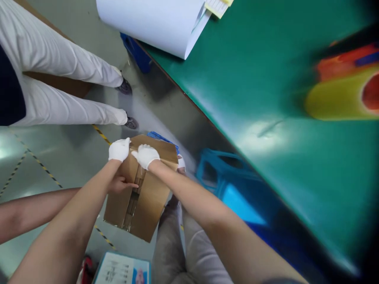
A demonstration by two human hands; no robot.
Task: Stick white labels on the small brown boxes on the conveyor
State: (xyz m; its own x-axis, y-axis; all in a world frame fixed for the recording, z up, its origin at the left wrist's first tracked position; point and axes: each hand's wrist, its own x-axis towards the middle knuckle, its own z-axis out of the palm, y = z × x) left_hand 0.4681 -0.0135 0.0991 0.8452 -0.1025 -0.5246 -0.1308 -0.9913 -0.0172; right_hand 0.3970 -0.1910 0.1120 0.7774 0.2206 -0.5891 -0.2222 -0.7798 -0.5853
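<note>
Fingers of the left hand (119,149), in a white glove, curl closed over the far top edge of a cardboard box (141,189); the right hand (146,155), gloved the same way, clamps down beside it on the same edge, fingers pressed together. The two gloves sit just apart. The box hangs tilted in the air above the floor (59,157), a taped seam running down its middle. A co-worker's bare hand (121,184) reaches in from the left, under the left forearm, and rests flat on the box's near face with its fingers loosely together.

Right of the box stands a blue crate (225,177), close to its side and tucked against the edge of a green table (260,79). A big white paper roll (156,21) lies at the table's far corner. Beyond the box a person's pale trousered legs (59,79) stand on the floor, feet near the far edge. A printed card (122,270) lies below the box. Open floor with striped tape lies to the left.
</note>
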